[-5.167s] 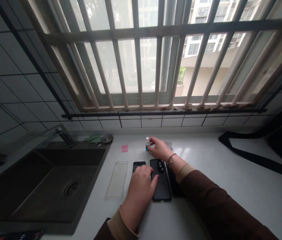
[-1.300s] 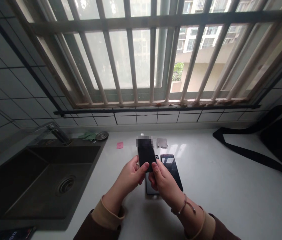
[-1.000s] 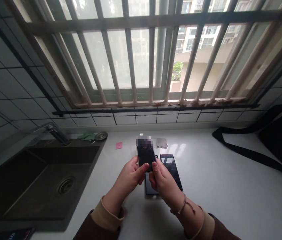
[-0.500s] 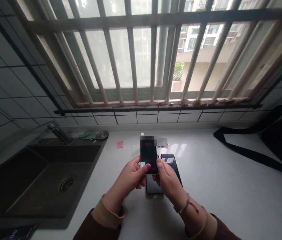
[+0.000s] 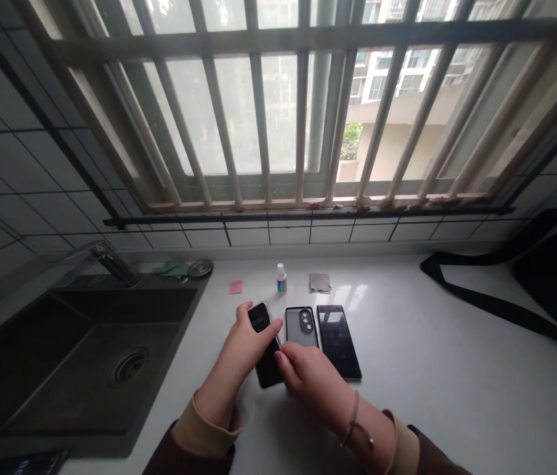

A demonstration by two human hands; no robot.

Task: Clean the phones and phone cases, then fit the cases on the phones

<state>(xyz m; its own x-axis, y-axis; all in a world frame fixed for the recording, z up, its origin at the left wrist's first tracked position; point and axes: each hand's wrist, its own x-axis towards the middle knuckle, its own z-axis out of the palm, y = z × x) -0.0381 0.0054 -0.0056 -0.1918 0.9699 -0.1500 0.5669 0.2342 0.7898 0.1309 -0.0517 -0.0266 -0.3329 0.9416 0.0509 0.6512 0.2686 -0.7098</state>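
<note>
A dark-screened smartphone [image 5: 269, 371] with lit clock digits is tilted low over the counter. My left hand [image 5: 243, 343] wraps around its upper part, thumb lying across the screen. With bent fingers, my right hand [image 5: 310, 371] pinches the phone's right edge near the lower half; whether a thin cover lies under those fingers I cannot make out. Beside the right hand is a dark-framed phone case [image 5: 300, 330] with a camera cutout, its lower end hidden by that hand. To its right another dark phone [image 5: 339, 343] lies flat, reflecting the window.
Behind the hands stand a small white-capped bottle [image 5: 281, 280], a grey cloth square [image 5: 320, 283] and a pink sticky note [image 5: 235, 287]. A sink [image 5: 75, 369] is on the left. A black bag strap [image 5: 480, 300] lies right, below a barred window [image 5: 278, 119].
The held phone has moved down and left and now tilts. My left hand has shifted up along it, my right hand to its side edge. The case and bottle are now uncovered.
</note>
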